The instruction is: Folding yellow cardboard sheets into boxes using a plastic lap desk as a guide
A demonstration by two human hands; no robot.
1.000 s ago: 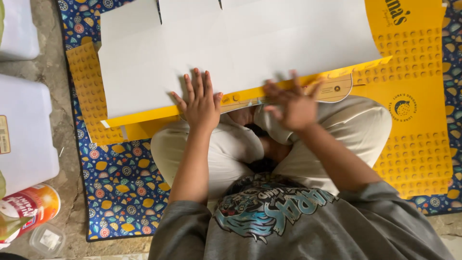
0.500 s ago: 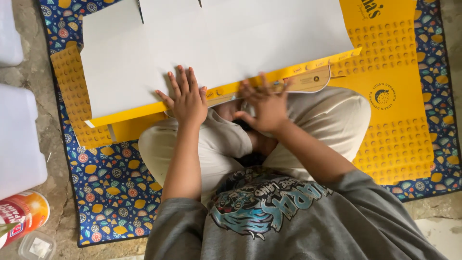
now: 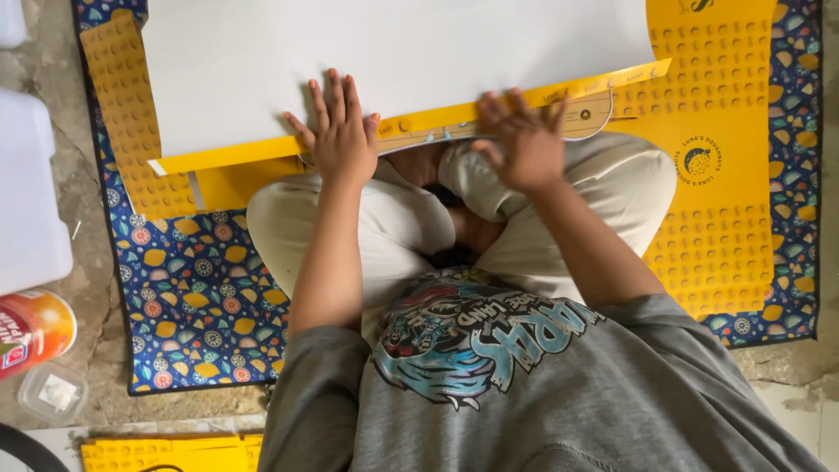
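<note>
A big flat cardboard box blank, white on its upper face and yellow at its near edge, lies across my crossed legs. My left hand rests flat on it, fingers spread, pressing near the yellow folded edge. My right hand presses the same yellow edge further right, fingers apart, next to a rounded tab. More yellow printed cardboard lies flat underneath at the right.
A blue patterned mat covers the stone floor under me. White plastic containers stand at the left, an orange can and a small clear tub below them. More yellow cardboard lies at the bottom left.
The view has shifted, so the cardboard sits higher in frame. My right hand has slid a little right along the yellow edge; my left hand stays pressed flat.
</note>
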